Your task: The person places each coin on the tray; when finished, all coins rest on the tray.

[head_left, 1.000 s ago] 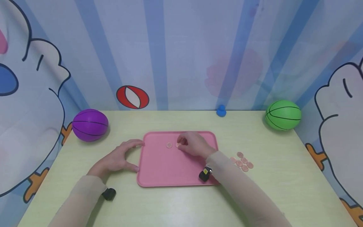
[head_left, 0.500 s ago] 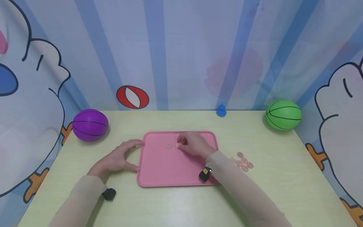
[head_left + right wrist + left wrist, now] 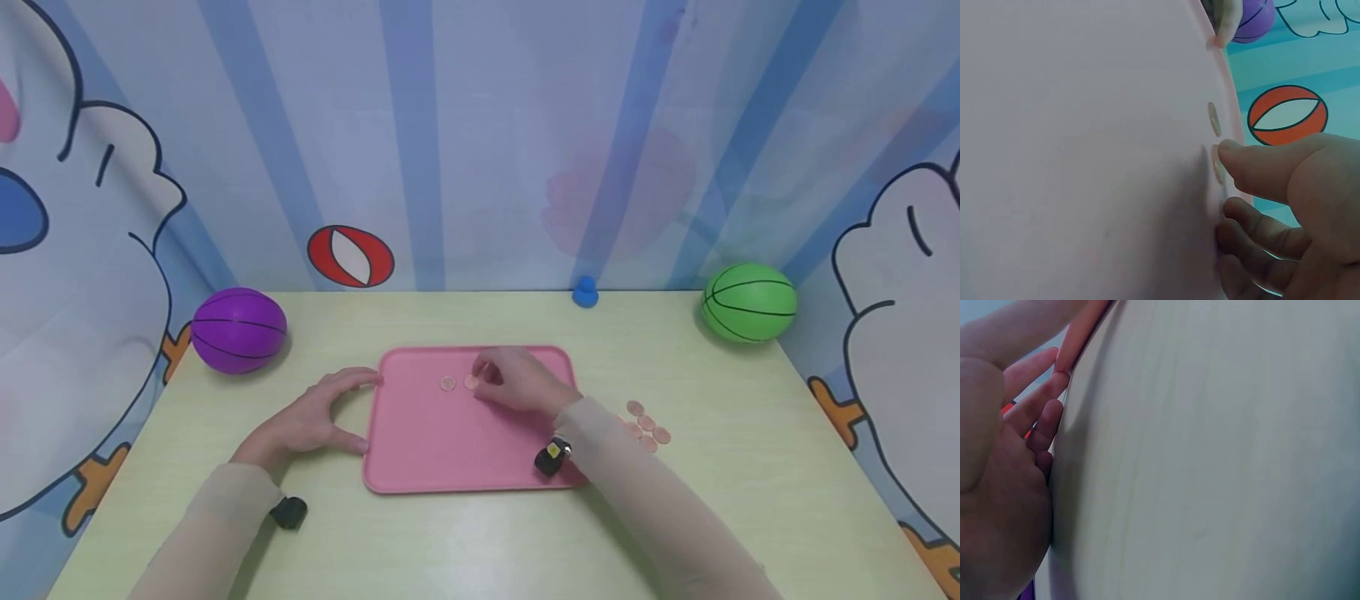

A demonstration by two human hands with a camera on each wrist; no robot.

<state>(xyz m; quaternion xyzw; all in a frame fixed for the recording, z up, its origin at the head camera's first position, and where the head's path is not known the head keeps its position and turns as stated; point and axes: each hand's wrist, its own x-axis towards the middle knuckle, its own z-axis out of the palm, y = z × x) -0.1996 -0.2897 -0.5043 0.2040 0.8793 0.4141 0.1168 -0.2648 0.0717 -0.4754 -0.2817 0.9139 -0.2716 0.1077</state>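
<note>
My left hand (image 3: 311, 418) rests on the table, its spread thumb and fingers touching the left rim of a pink tray (image 3: 427, 450). Over the tray's back half is my right hand (image 3: 517, 379), with nothing seen between its thumb and fingers. Just left of its fingertips a copper-coloured coin (image 3: 471, 382) lies flat on the tray. A second coin (image 3: 447, 383) lies a little further left, in line with it. The right wrist view shows the thumb tip close by the nearer coin (image 3: 1217, 164); whether they touch I cannot tell.
To the right of the tray several copper coins (image 3: 646, 423) lie loose on the table, some hidden by the right sleeve. A purple ball (image 3: 238, 331) stands back left, a green ball (image 3: 749, 302) back right. Near the back edge sits a small blue object (image 3: 585, 293).
My right hand has shifted slightly to the right, away from the coin at its fingertips, which now shows more fully. The left hand and the tray have stayed put.
</note>
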